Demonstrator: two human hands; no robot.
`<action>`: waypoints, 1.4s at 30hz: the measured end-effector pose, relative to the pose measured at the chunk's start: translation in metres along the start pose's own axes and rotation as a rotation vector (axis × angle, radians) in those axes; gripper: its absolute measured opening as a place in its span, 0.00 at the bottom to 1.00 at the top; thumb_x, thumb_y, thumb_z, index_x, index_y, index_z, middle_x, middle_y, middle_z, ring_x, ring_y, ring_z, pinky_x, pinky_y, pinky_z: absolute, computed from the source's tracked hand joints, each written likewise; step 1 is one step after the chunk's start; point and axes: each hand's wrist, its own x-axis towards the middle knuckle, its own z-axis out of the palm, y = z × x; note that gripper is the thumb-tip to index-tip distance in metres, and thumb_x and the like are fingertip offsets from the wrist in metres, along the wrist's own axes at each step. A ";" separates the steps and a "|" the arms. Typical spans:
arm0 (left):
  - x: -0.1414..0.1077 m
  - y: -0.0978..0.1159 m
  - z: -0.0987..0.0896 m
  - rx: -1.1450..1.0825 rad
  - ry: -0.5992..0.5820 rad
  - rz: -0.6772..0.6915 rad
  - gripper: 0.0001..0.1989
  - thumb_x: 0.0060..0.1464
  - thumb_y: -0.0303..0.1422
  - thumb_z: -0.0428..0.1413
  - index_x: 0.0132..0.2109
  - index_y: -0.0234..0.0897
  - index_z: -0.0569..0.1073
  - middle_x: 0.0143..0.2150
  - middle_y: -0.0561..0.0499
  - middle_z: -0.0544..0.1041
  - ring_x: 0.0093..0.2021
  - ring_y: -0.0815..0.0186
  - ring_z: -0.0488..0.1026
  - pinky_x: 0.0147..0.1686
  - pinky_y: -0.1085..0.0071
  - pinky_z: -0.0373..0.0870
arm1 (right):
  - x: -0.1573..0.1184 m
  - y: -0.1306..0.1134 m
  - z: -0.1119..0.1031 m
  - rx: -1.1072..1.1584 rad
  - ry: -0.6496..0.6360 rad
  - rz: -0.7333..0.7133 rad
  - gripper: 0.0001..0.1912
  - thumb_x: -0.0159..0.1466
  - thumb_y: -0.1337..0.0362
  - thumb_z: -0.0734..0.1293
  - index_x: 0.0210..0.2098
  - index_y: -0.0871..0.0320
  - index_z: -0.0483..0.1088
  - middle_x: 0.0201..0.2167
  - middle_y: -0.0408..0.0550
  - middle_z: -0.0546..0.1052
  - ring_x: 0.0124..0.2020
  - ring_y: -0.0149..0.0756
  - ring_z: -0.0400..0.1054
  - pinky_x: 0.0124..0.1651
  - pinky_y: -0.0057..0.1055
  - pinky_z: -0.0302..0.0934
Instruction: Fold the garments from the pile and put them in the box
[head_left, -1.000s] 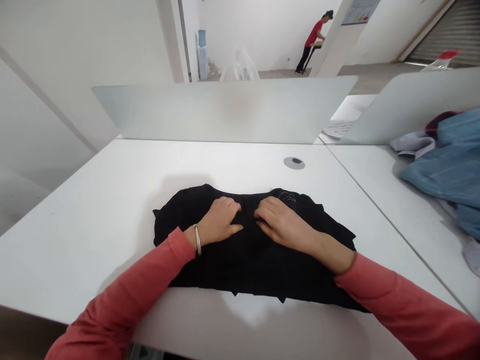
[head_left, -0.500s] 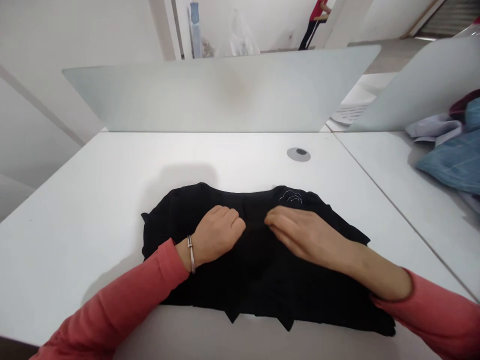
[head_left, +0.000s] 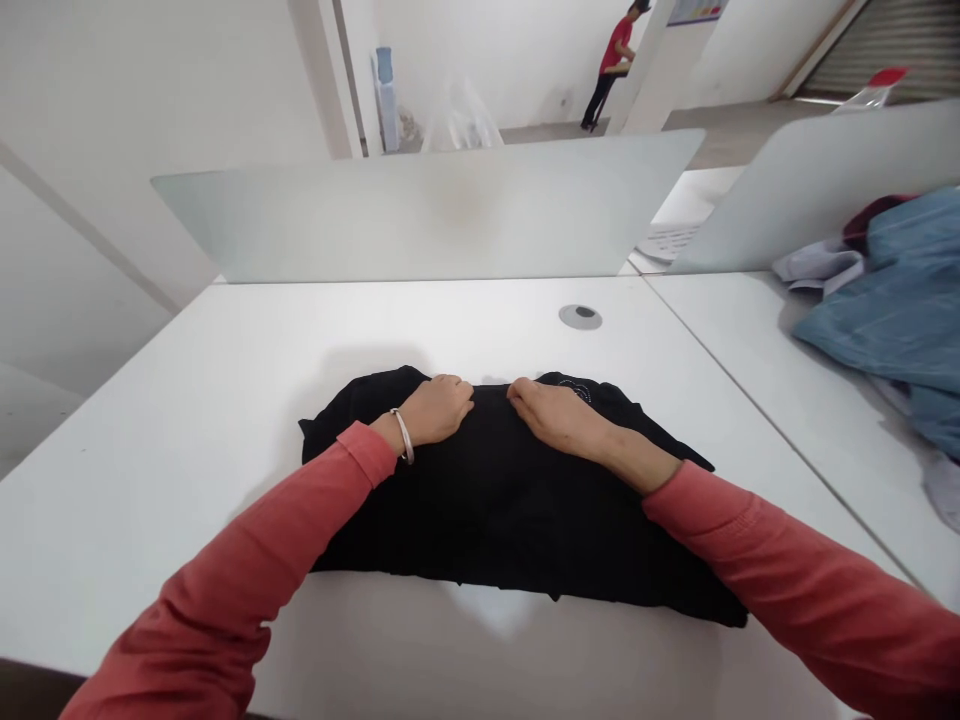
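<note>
A folded black garment (head_left: 495,510) lies spread across the white table, with a small glittering silver pattern near its upper right. At its far edge, left of the middle, my left hand (head_left: 441,408) has its fingers curled onto the cloth. My right hand (head_left: 551,412) pinches the same far edge a little to the right, close to the silver pattern. Both sets of fingertips are partly hidden by the knuckles. A silver bracelet (head_left: 403,436) circles my left wrist.
Behind the white table (head_left: 150,440) stands a frosted partition (head_left: 360,225). A grey cable cover (head_left: 580,317) is set in the tabletop. Blue clothes (head_left: 885,310) are heaped at the right. In the background are a water dispenser (head_left: 387,100) and a person in red (head_left: 616,50).
Both hands have moved away from me, from the middle of the black garment to its far edge. The garment's near edge looks straighter, its corners there less visible. The view has tilted up.
</note>
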 end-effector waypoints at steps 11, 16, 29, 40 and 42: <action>-0.002 0.004 0.023 0.172 0.196 -0.030 0.10 0.57 0.29 0.43 0.37 0.29 0.66 0.40 0.42 0.67 0.42 0.60 0.62 0.41 0.65 0.63 | 0.006 -0.008 0.017 -0.214 0.103 -0.062 0.11 0.64 0.70 0.51 0.38 0.63 0.63 0.34 0.53 0.70 0.36 0.39 0.66 0.32 0.29 0.57; 0.000 -0.001 0.021 0.167 0.169 -0.029 0.09 0.56 0.30 0.44 0.39 0.28 0.65 0.40 0.43 0.67 0.42 0.61 0.63 0.42 0.66 0.63 | -0.004 0.005 0.001 -0.128 0.224 -0.097 0.12 0.62 0.65 0.57 0.43 0.64 0.63 0.40 0.54 0.69 0.41 0.40 0.63 0.42 0.32 0.59; -0.066 0.111 -0.029 0.065 0.299 0.261 0.13 0.56 0.36 0.45 0.32 0.32 0.68 0.41 0.45 0.67 0.42 0.62 0.63 0.41 0.65 0.63 | -0.107 0.103 0.009 0.964 0.473 0.652 0.24 0.57 0.53 0.61 0.48 0.62 0.60 0.49 0.55 0.66 0.48 0.38 0.61 0.48 0.32 0.58; -0.059 0.211 0.027 0.270 0.408 -0.008 0.16 0.55 0.26 0.42 0.49 0.24 0.64 0.46 0.37 0.66 0.48 0.55 0.64 0.45 0.60 0.59 | -0.068 0.103 0.007 0.891 0.223 0.502 0.40 0.52 0.48 0.65 0.56 0.62 0.51 0.53 0.59 0.60 0.51 0.41 0.59 0.51 0.34 0.55; -0.052 0.215 0.030 0.303 0.428 -0.046 0.17 0.55 0.27 0.42 0.49 0.23 0.63 0.45 0.36 0.67 0.46 0.55 0.65 0.44 0.59 0.60 | -0.060 0.099 0.006 0.800 0.157 0.458 0.42 0.51 0.48 0.66 0.57 0.63 0.50 0.53 0.60 0.60 0.49 0.42 0.60 0.49 0.33 0.57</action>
